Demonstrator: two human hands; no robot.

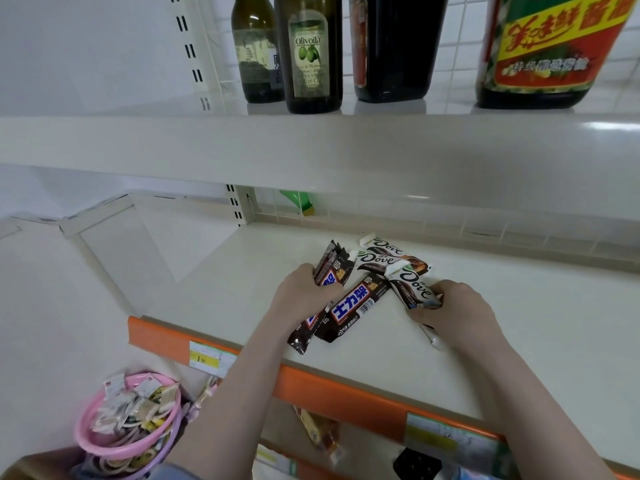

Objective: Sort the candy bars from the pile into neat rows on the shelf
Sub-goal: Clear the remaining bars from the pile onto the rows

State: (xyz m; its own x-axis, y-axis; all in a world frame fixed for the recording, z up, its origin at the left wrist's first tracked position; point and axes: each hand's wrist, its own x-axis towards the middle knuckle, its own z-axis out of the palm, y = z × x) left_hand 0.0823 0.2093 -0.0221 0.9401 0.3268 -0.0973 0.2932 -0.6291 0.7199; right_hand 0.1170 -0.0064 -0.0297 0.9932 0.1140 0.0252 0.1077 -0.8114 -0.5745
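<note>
A small pile of candy bars lies on the white shelf [519,306]. My left hand [298,292] grips a bunch of dark brown Snickers bars [332,268] that stick up from my fist and out below it. One more Snickers bar [353,308] lies flat on the shelf between my hands. My right hand [457,313] holds a white Dove bar [414,287] by its near end. Two other Dove bars [377,256] lie behind it on the shelf, overlapping.
The shelf has an orange front edge [346,386] with price tags. Olive oil bottles [313,53] and sauce bottles stand on the shelf above. A pink basket [128,424] of small packets sits low at the left. More goods lie on the shelf below.
</note>
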